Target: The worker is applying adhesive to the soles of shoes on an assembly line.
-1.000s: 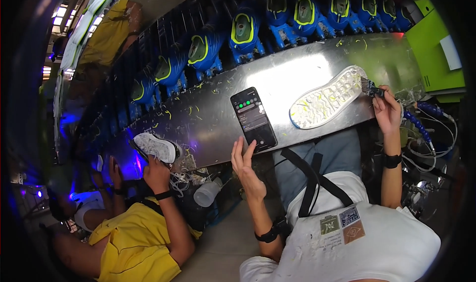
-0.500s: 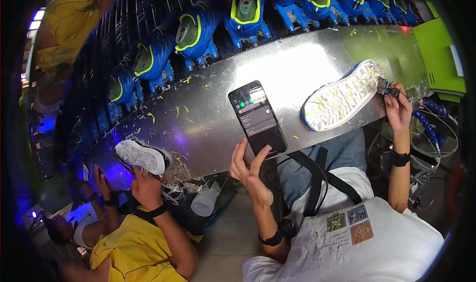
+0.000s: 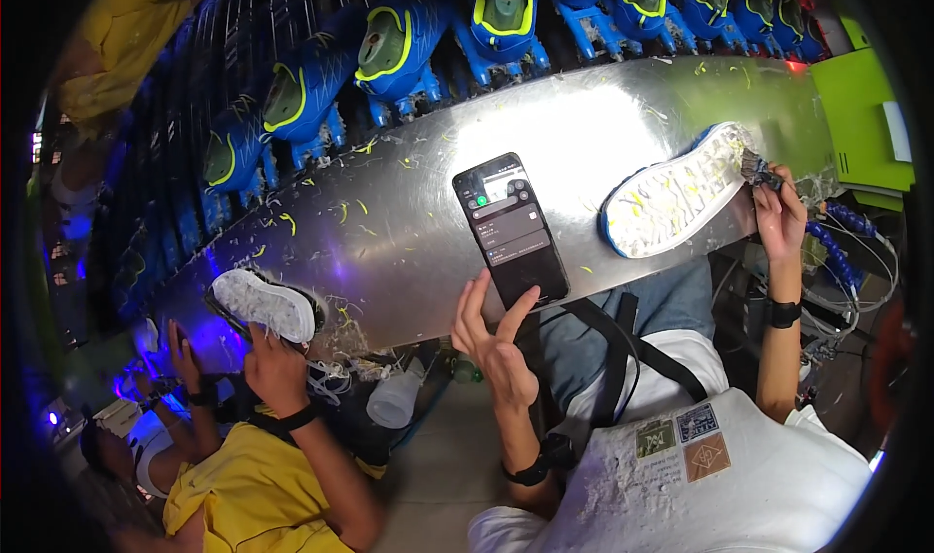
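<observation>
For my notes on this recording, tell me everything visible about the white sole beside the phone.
The white sole is long and gently curved, with ridges across its upward face inside a smoother rim; it looks like rubber or foam. Yellow-green patches show among the ridges, and blue shows along its left edge. It lies on the metal bench, right of the phone, slanting from lower left to upper right. At its upper-right end, the brush in the right hand appears to touch it.

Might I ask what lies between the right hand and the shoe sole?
The head view shows a brush, held in the right hand, bristles toward the sole.
</observation>
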